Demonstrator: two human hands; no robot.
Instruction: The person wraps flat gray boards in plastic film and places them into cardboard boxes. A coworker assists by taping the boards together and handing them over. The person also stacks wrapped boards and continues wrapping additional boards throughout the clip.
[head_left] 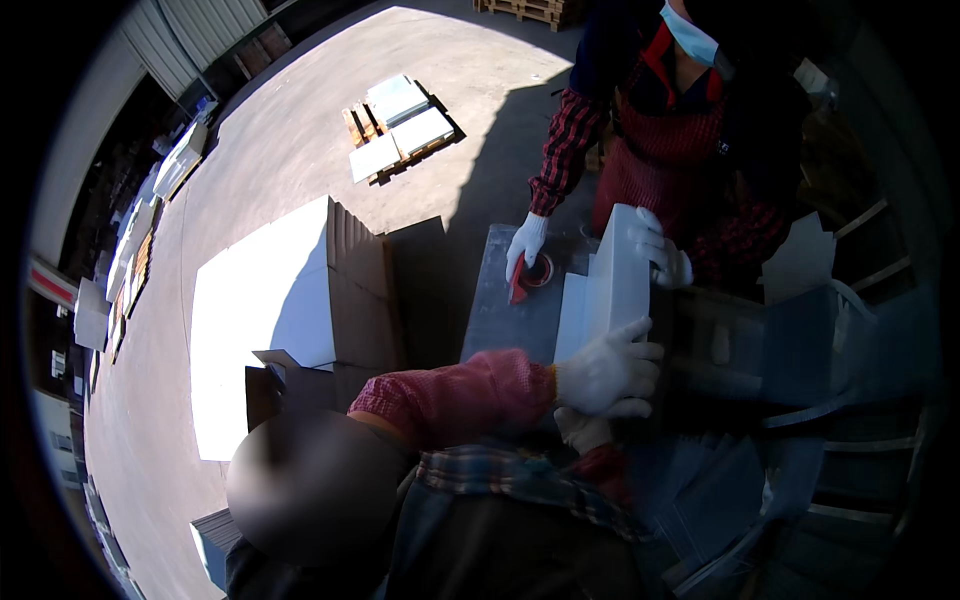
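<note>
A long white box stands on edge over a dark tabletop. My left hand, in a white glove, grips the box's near end, its fingers bent around the corner. My right hand, also gloved, is just below the left one; its fingers are mostly hidden, so their state cannot be told. Across the table, a co-worker's gloved hand rests on the far end of the box. The co-worker's other hand holds a red tape dispenser with a roll in it. A pale flat piece lies beside the box.
A big stack of white cardboard sheets stands left of the table. Farther off, a pallet carries white panels. Dim, blurred cardboard pieces lie to the right. A blurred grey patch covers part of the lower left.
</note>
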